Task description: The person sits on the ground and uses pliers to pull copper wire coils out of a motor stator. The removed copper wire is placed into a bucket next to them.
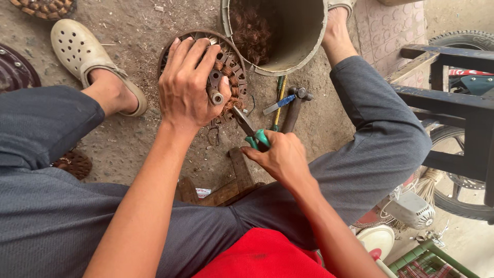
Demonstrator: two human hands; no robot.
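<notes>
While I watch from the head view, the left hand [188,85] grips the round motor stator [226,67] on the dirt ground, fingers curled over its rim. The right hand [280,154] is closed around green-handled pliers [249,128], tips at the stator's copper windings. A bucket [303,36] stands just beyond.

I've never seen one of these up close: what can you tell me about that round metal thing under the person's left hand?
The stator is a round, dark, rusty-looking metal ring with slots around its rim and coppery wire wound among them. It rests on the dirt ground, seemingly tilted up, beside a bucket holding tangled copper wire. The left hand presses over it, fingers spread. The right hand pokes green-handled pliers at its lower edge.
</notes>
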